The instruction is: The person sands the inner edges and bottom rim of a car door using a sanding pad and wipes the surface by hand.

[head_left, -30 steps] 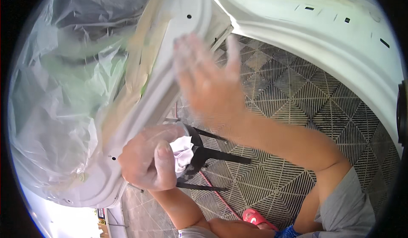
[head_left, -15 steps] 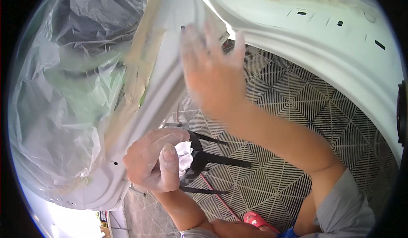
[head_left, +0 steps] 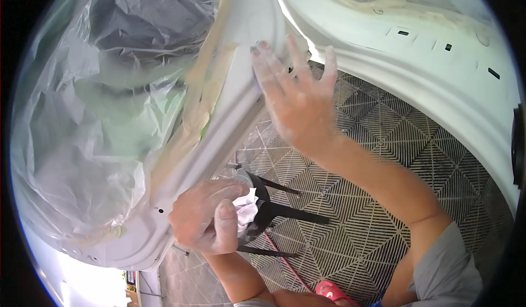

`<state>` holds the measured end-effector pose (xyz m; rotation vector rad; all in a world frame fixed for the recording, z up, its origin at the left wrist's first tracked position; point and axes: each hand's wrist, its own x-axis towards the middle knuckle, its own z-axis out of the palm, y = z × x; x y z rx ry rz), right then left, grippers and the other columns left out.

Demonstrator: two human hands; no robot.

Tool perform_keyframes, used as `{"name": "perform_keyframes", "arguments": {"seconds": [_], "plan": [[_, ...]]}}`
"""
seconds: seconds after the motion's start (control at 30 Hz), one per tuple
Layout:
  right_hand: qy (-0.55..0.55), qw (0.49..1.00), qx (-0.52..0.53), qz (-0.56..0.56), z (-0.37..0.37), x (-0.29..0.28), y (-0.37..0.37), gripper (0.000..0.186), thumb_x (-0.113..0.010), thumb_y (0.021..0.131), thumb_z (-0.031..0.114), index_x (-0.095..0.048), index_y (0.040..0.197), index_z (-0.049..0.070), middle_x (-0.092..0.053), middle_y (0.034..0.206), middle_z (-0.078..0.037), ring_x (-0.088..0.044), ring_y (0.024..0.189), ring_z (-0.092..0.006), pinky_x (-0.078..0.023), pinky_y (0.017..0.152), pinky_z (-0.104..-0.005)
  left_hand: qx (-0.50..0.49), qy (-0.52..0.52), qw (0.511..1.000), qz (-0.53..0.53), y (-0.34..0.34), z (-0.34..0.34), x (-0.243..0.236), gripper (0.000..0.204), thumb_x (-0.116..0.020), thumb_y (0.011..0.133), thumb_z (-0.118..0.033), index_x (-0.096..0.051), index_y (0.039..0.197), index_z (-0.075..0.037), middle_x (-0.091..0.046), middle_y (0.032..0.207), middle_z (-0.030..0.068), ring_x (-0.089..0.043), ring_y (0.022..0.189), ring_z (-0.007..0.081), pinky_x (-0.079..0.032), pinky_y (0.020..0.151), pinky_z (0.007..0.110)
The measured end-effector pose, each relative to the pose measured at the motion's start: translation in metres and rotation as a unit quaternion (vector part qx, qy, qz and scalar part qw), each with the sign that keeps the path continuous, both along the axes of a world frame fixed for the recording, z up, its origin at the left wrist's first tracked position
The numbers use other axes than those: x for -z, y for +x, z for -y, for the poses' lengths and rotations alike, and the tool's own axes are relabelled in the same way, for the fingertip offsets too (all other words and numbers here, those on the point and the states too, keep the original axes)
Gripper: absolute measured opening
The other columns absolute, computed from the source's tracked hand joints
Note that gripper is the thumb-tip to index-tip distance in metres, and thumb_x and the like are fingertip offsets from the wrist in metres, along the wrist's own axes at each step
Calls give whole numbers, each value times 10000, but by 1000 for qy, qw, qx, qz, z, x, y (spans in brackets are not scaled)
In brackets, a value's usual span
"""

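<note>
My right hand, dusted white, is open with its fingers spread. Its fingertips lie against the bare pale surface of a car body panel, close to its curved edge. My left hand, also dusty, is closed beside the panel's lower edge, thumb raised and fingers curled. Right beside its thumb and fingers shows a crumpled white sheet, like paper or cloth. Whether the left fingers grip this sheet or it lies on the black stool behind cannot be made out.
Clear plastic film covers the panel on the left, edged by beige masking tape. A second pale panel with dark slots curves along the right. Below lies a grooved tile floor, crossed by a red hose. A red slipper shows at the bottom.
The whole view has shifted, so the panels and stool appear farther right and slightly lower. My right hand, blurred before, now shows sharper with its fingers on the panel. The left hand stays closed.
</note>
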<state>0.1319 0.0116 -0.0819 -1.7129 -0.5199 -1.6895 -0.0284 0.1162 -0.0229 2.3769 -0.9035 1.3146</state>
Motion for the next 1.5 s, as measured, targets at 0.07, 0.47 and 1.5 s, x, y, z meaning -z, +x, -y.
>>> {"name": "perform_keyframes", "arguments": {"seconds": [0.07, 0.47, 1.5], "plan": [[10, 999, -45, 2, -2, 2, -1, 426, -580, 890, 207, -624, 1281, 44, -571, 1365, -120, -470, 1344, -318, -239, 1045, -786, 7, -41, 999, 18, 3, 5, 2, 222, -606, 898, -95, -693, 778, 70, -686, 670, 173, -684, 591, 256, -546, 570, 310], [-2, 986, -166, 13, -43, 14, -55, 390, -572, 923, 160, -612, 1298, 64, -602, 1387, -76, -490, 1357, -310, -221, 1091, -722, -62, -103, 983, 142, -2, -8, 1, 330, -516, 943, -146, -636, 746, 90, -668, 658, 205, -645, 576, 249, -501, 571, 315], [-24, 990, -114, 73, -36, 25, -14, 372, -513, 939, 150, -601, 1289, 57, -587, 1403, -90, -486, 1378, -286, -242, 1095, -737, -115, -74, 986, 98, 0, -8, 12, 271, -510, 946, -96, -680, 926, 114, -702, 859, 229, -678, 737, 276, -521, 699, 336]]}}
